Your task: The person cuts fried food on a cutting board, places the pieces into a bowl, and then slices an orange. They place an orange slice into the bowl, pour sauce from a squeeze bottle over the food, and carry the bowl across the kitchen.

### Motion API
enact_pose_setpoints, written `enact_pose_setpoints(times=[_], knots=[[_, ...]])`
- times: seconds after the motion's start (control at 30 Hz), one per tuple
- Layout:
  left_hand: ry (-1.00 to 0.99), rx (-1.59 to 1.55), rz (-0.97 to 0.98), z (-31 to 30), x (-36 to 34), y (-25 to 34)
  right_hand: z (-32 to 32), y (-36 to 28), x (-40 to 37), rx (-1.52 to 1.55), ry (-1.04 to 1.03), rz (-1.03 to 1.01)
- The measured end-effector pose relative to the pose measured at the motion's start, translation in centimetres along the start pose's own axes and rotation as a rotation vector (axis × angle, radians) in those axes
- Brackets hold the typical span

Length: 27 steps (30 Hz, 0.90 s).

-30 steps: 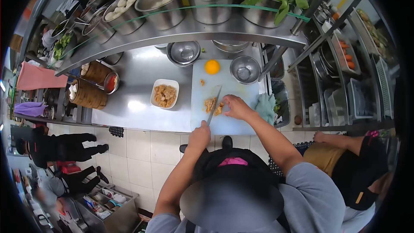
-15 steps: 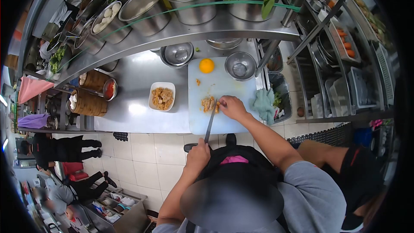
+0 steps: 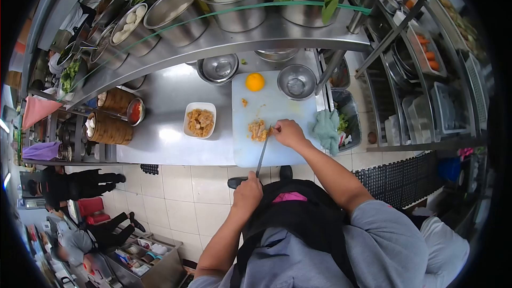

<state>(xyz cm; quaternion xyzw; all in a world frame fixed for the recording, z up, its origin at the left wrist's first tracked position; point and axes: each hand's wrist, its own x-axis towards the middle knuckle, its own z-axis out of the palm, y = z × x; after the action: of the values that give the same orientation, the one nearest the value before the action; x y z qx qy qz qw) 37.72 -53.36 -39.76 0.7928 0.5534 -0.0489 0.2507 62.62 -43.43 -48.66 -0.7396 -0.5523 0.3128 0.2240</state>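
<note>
My left hand (image 3: 248,194) is closed around the handle of a long knife (image 3: 262,158), whose blade reaches up onto the white cutting board (image 3: 250,153). At the blade's tip lies a small heap of orange-brown chopped food (image 3: 257,129). My right hand (image 3: 288,133) pinches a piece of this food at the heap's right side, close to the blade. A whole orange fruit (image 3: 255,81) sits at the board's far end, with a small scrap (image 3: 244,102) below it. To the left, a square white bowl (image 3: 188,128) holds similar orange-brown pieces.
Metal bowls (image 3: 296,82) stand at the board's far right and behind it. A green cloth (image 3: 326,130) lies at the right edge, beside a bin (image 3: 350,112). Overhead runs a shelf (image 3: 240,44) with several vegetable pots. Bamboo steamers (image 3: 111,128) stand left. Other people are nearby.
The knife blade has shifted slightly right across the food, and my left hand moved a little right. The dark cap no longer covers my chest. Behind on the right, a person has moved.
</note>
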Motion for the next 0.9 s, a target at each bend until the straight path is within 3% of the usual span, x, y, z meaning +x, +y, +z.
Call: enact_pose_setpoints(times=[0.3,0.57,0.73,0.83,0.9], knots=[[-0.055,-0.100,0.035,0.6,0.6,-0.3,-0.2,0.2,0.6,-0.020,-0.039,-0.010],[0.039,-0.109,0.003,5.0,4.7,-0.7,-0.6,-0.7,0.2,-0.012,-0.022,0.020],[0.036,-0.074,0.022,1.9,4.8,-1.4,-1.9,0.9,0.2,-0.035,0.061,0.039],[0.032,-0.051,-0.006,-1.1,2.9,-2.1,-2.9,1.2,-1.1,-0.054,0.093,-0.016],[0.036,-0.010,-0.037,-2.3,1.9,-2.8,-2.4,0.4,-1.9,0.009,0.100,-0.291]])
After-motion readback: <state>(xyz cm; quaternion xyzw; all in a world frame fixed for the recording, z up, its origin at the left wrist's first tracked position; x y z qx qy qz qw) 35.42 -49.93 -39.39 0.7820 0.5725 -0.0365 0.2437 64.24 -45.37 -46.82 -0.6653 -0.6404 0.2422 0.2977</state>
